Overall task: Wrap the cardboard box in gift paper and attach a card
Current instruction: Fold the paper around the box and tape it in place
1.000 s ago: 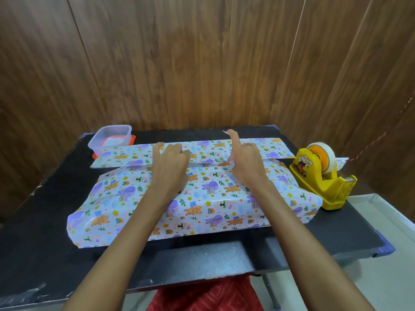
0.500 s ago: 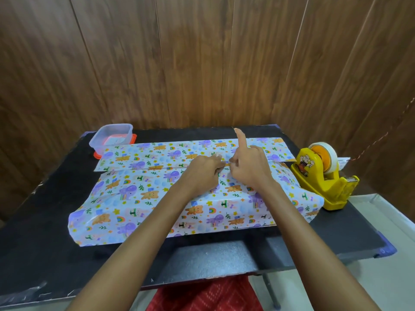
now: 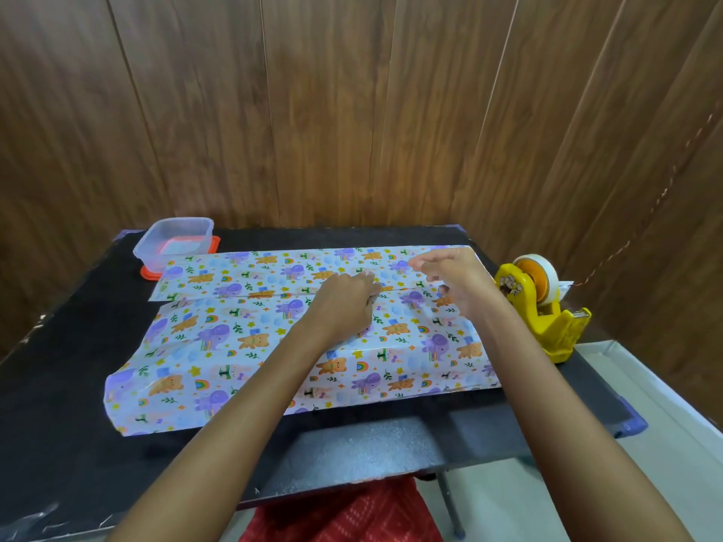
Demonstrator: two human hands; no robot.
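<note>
The cardboard box is hidden under gift paper (image 3: 242, 346) at the centre of the table (image 3: 58, 346), and the seam is pressed by the left hand (image 3: 344, 303). The right hand (image 3: 457, 283) is held loosely bent at 2 o'clock, near the tape dispenser (image 3: 544, 307); whether tape is held cannot be told. The ends and card are judged outstanding.

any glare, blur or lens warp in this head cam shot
Head view: wide-angle warp, the wall planks lean outward toward the frame edges. Head view: light is soft and even, with no hard shadows. Head view: the glossy gift paper shows only a mild sheen at its near left corner. Head view: the right hand is smeared, while the left hand and tape dispenser look sharper.
</note>
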